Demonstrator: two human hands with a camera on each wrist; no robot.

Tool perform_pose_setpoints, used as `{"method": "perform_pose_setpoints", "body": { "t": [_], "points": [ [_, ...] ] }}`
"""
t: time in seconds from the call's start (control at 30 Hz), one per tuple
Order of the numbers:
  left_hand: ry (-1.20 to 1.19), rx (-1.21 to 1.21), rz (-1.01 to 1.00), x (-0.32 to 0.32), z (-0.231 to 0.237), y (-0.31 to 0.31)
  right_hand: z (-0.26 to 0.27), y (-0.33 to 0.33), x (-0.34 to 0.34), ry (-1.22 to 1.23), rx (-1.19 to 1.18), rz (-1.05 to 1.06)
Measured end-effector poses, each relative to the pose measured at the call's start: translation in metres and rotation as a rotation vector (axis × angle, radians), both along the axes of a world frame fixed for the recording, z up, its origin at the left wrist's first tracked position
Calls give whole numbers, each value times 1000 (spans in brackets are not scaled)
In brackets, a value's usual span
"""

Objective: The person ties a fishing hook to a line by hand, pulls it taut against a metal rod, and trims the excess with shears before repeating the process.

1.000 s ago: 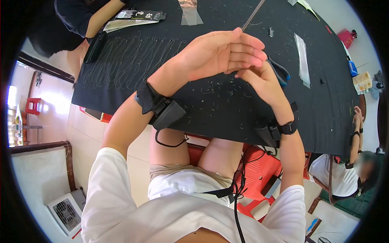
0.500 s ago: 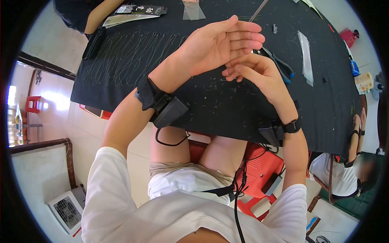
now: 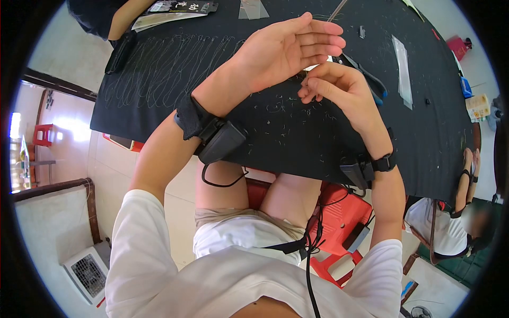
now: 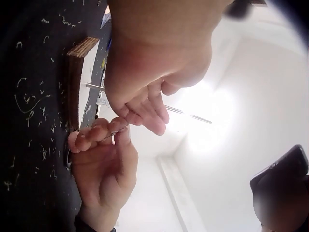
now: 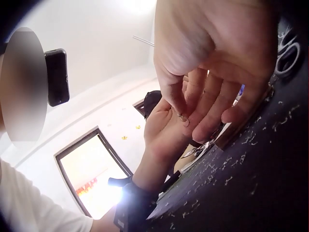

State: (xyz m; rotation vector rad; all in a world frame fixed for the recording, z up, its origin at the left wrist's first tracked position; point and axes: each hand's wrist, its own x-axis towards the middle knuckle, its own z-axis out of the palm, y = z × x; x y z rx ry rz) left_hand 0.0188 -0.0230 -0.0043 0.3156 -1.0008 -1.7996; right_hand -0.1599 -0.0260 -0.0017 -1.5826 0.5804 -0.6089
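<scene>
My left hand point(image 3: 286, 50) is raised over the black table with the palm turned up and its fingers straight, beside a thin metal rod point(image 3: 337, 10). The rod rises from a wooden block point(image 4: 74, 92) with a white top. Just below the left fingers, my right hand point(image 3: 339, 93) is curled, its thumb and forefinger pinching a tiny thin gold-coloured piece point(image 5: 183, 119). In the left wrist view a fine wire-like strand shows at the right fingertips, close under the left fingers. What kind of piece it is I cannot tell.
Pliers point(image 3: 375, 87) with blue and black handles lie right of my hands. Rows of looped thin line point(image 3: 159, 74) spread at the left. Clear plastic strips point(image 3: 403, 74) and packets point(image 3: 175, 15) lie farther out. Small clippings dot the black cloth point(image 3: 297, 143). Other people sit around.
My left hand has risen away from me, its fingers staying straight. The right hand, earlier partly behind the left fingers, has come out below them, and more of its curled fingers shows.
</scene>
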Motion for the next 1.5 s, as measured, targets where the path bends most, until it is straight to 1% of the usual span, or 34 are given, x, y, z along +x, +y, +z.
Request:
{"method": "perform_pose_setpoints", "body": {
  "t": [0.1, 0.17, 0.2, 0.27, 0.33, 0.37, 0.4, 0.47, 0.5, 0.57, 0.6, 0.67, 0.73, 0.83, 0.97, 1.27, 1.5],
  "points": [
    [-57, 0, 45, -1, -2, -1, 1, 1, -1, -31, -10, -34],
    [-201, -23, 97, 0, -2, 0, 1, 0, -2, -52, -30, -56],
    [-200, -29, 98, -1, -2, 0, -1, -1, -4, -75, -53, -86],
    [-324, -12, 161, -4, -3, 0, -3, -4, -6, -96, -85, -114],
    [-322, 7, 148, -4, -4, -1, -5, -8, -8, -210, -43, -203],
    [-322, 32, 133, -4, -4, -1, -5, -7, -8, -250, 15, -248],
    [-319, 23, 135, -5, -3, -1, -4, -8, -8, -249, 5, -245],
    [-409, -33, 184, -8, -2, 1, -3, -9, -9, -269, 98, -310],
    [-361, -34, 178, -6, -2, 1, -3, -9, -9, -267, 89, -306],
    [-392, -70, 184, -6, -4, 1, -2, -10, -8, -312, 184, -310],
    [-429, -94, 185, -6, -2, 2, -3, -10, -8, -311, 176, -307],
    [-398, -100, 199, -7, 2, 4, -3, -11, -7, -354, 199, -297],
    [-377, -167, 183, -7, 3, 4, -3, -12, -7, -365, 186, -295],
    [-398, -188, 203, -7, 4, 5, -5, -13, -7, -378, 184, -291],
    [-439, -160, 224, -6, 3, 5, -6, -13, -7, -370, 173, -278],
    [-508, -186, 275, -5, 1, 3, -8, -15, -7, -352, 159, -259],
    [-599, -143, 316, -6, 1, 4, -8, -14, -8, -323, 158, -267]
  ]
}}
